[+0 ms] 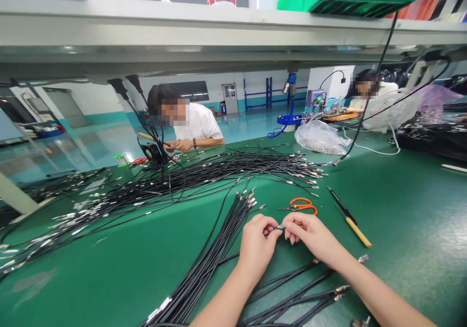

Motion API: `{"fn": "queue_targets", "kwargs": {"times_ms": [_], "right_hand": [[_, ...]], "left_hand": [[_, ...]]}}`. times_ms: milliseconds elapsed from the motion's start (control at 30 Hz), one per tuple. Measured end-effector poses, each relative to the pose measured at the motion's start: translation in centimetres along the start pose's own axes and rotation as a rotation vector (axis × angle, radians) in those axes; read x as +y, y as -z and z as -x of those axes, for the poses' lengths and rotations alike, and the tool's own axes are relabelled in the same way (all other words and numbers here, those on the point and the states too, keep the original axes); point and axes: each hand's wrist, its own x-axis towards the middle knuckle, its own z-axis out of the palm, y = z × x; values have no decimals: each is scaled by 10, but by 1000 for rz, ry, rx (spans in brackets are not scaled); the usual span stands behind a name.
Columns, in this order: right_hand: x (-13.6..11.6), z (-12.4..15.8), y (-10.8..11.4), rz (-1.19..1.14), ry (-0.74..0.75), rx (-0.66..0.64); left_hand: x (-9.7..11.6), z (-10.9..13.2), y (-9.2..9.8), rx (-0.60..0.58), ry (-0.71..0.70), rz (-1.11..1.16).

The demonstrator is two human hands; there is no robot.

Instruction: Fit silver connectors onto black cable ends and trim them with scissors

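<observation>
My left hand and my right hand meet over the green bench, fingers pinched together on the small metal connector at the end of a thin black cable. A bundle of black cables with metal tips runs from under my left arm up toward the middle of the bench. Several more cables lie below my right forearm. Orange-handled scissors lie just beyond my hands.
A large spread of black cables covers the bench's left and middle. A yellow-handled tool and black pen lie to the right. A clear plastic bag sits farther back. Two other people work at benches beyond. A shelf hangs overhead.
</observation>
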Motion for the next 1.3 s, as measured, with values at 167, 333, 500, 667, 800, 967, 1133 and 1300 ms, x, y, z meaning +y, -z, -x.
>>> {"fn": "queue_targets", "kwargs": {"times_ms": [167,333,500,667,800,967,1133,1300], "right_hand": [[1,0,-1,42,30,23],[-1,2,-1,232,94,84],[-3,3,-2,225,49,86],[-9,5,-3,238,48,98],[-13,7,-2,244,64,99],[-11,6,-2,226,61,91],[-5,3,-1,135,40,60],[-2,4,0,23,22,13]], "left_hand": [[1,0,1,21,16,43],[5,-2,5,-82,69,183],[3,-3,7,-247,326,557],[0,-4,7,-276,426,682],[0,-5,8,-277,435,704],[1,-4,9,-293,421,701],[-2,-4,8,-315,402,721],[3,-3,11,-296,412,764]]}}
